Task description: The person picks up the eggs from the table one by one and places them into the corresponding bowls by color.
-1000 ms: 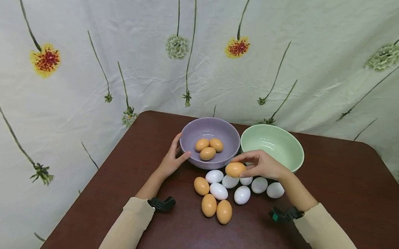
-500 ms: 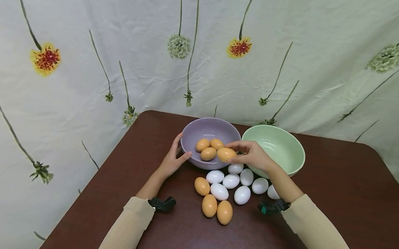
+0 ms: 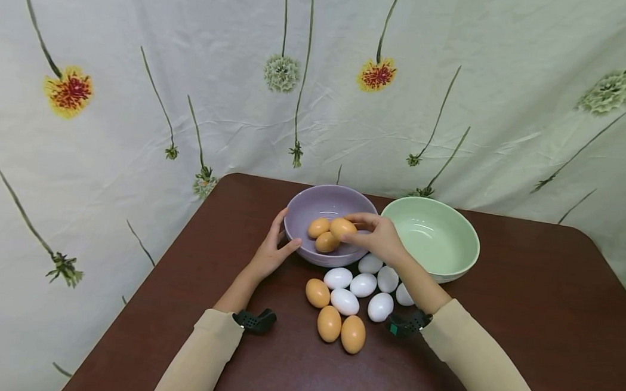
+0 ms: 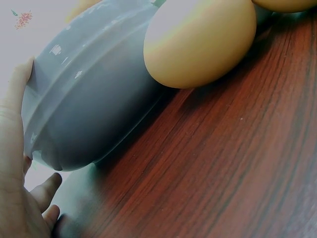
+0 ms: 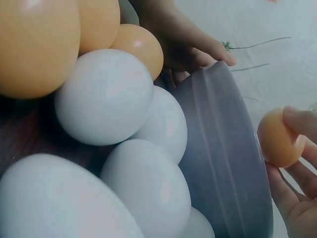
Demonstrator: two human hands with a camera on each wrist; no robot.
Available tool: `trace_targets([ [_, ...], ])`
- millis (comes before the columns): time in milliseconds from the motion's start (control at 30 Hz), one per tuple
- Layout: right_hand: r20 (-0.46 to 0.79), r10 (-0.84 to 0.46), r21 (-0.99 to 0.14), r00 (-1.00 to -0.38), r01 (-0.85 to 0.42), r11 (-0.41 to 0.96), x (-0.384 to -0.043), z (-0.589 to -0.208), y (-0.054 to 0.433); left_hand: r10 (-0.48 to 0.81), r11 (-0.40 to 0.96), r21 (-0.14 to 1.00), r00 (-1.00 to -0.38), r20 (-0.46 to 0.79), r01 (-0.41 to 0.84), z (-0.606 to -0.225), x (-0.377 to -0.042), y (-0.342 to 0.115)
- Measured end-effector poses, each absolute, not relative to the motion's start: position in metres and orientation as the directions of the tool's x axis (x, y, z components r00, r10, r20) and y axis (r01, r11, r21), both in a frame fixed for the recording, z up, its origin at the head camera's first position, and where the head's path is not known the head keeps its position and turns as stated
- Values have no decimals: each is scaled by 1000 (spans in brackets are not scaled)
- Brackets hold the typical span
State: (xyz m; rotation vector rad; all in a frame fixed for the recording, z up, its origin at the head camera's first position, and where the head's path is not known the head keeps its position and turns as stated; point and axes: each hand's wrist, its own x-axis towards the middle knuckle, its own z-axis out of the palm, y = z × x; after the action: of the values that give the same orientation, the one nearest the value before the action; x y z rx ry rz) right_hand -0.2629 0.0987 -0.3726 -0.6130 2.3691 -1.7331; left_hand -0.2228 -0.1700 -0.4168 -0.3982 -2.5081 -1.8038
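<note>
In the head view, my left hand (image 3: pixel 269 257) cups the left side of a purple bowl (image 3: pixel 312 200), thumb and fingers spread along its wall and rim. My right hand (image 3: pixel 381 240) pinches a brown egg (image 3: pixel 342 229) inside that bowl, low over two more brown eggs (image 3: pixel 319 227). The right wrist view shows this pinched egg (image 5: pixel 278 139) between thumb and fingers, just past the rim. On the table in front of the bowl lie several white eggs (image 3: pixel 345 302) and three brown eggs (image 3: pixel 329 324).
A light green bowl (image 3: pixel 434 239) stands right beside the purple one, with no eggs showing in it. The dark red-brown table (image 3: pixel 259 371) ends at a hanging floral cloth (image 3: pixel 235 65). My right forearm passes over some white eggs.
My right hand has carried the brown egg left and away from me, from above the white eggs into the purple bowl. The left hand has stayed on the bowl.
</note>
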Motion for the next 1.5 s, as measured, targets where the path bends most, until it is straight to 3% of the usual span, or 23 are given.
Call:
trace_targets([
  [233,119,-311,-924,-943,-220,312,-267,-374,87,196,298,928,-966,170,224,-416,-223,-170],
  [600,114,-268,-866,-957,-228,445,-277,-378,74,198,290,929,-964,178,231,-413,-223,-169],
  [1067,127,-293,-663,-948,-301,685,-277,-379,62,197,294,928,-964,177,230,-414,-223,-170],
  [1500,74,-368,-582,-927,-340,739,-275,-378,57,190,300,933,-971,148,201,-418,-225,-173],
])
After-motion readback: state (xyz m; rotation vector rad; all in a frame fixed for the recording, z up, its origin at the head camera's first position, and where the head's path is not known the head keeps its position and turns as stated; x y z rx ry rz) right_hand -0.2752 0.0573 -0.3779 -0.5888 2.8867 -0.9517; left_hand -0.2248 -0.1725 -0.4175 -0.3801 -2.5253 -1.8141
